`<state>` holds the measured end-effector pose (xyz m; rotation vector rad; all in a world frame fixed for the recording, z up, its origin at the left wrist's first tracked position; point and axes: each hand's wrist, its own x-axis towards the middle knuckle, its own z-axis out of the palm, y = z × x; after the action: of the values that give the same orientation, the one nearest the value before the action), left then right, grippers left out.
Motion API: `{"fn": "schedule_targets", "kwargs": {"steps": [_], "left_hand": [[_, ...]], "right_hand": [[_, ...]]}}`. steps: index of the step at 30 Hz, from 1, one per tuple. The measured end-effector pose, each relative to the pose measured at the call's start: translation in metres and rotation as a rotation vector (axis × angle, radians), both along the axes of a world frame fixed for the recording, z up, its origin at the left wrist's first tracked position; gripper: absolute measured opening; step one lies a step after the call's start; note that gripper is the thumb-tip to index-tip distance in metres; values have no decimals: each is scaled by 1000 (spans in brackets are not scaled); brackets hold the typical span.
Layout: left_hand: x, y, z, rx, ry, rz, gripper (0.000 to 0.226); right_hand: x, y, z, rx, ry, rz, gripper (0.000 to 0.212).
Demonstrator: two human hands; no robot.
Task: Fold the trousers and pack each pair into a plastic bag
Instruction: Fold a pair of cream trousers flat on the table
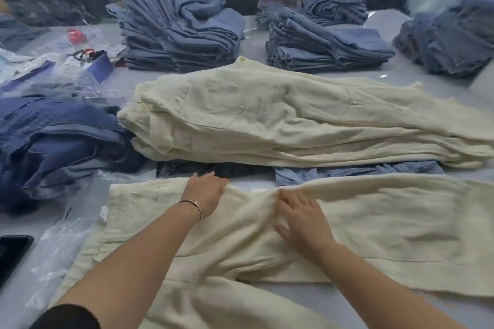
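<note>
Cream cotton trousers (pixel 267 243) lie spread across the near part of the grey table (pixel 307 299), their legs running off the right edge of view and a fold dropping out of sight at the bottom. Left hand (pixel 207 193), with a thin bracelet at the wrist, rests flat on the upper edge of the cloth, fingers straight. Right hand (pixel 302 218) presses flat on the bunched middle of the same pair, fingers spread.

Clear plastic bags (pixel 57 251) lie just left of the trousers, partly under them; a small white tag on the trousers' left edge is too blurred to read. Behind the hands sits a stack of cream trousers (pixel 280 120), covering dark and light denim beneath. Loose blue jeans (pixel 53 141) heap at left, and 2 folded denim piles (pixel 176 29) stand further back. A black phone-like slab (pixel 13 254) is cut off at the left.
</note>
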<state>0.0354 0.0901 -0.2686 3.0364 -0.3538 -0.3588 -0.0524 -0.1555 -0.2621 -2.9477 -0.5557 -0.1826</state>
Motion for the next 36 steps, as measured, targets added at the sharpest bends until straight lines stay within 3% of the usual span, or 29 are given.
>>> {"fn": "schedule_targets", "kwargs": {"steps": [2,6,11,13,17,20,23,24,26,28,30,32,34,36], "left_hand": [[13,-3,1,-38,41,18,31],[38,-3,16,-149,166,102,41],[51,3,36,-116,394,-35,11],[57,7,39,-134,291,-22,12],[67,24,34,-137,-103,122,18],[55,30,19,-84,-362,106,19],[35,28,16,-26,-603,62,18],[27,27,19,-60,-657,81,25],[5,26,24,-169,-748,74,38],[-30,22,21,-284,-784,11,44],[-68,16,8,-314,-664,-88,48],[-99,13,-11,-152,-407,-167,53],[-112,16,-26,-2,-127,-146,58],[-111,18,-33,39,6,-94,59]], "right_hand": [[-14,3,-5,-13,-66,36,38],[-44,-5,-20,22,-126,330,41],[-48,-20,-12,-77,-67,428,26],[-45,-18,-12,-104,-47,426,23],[-43,-7,-7,-99,74,345,20],[-45,0,2,-65,252,322,13],[-50,0,5,9,392,291,29],[-53,-2,7,78,320,262,36],[-54,-11,3,167,-14,152,37],[-48,-20,1,154,-97,-114,49],[-44,-29,-14,9,116,-306,66],[-44,-35,-35,-115,374,-362,71],[-41,-38,-39,-128,429,-335,73],[-39,-42,-29,-64,457,-302,70]]}}
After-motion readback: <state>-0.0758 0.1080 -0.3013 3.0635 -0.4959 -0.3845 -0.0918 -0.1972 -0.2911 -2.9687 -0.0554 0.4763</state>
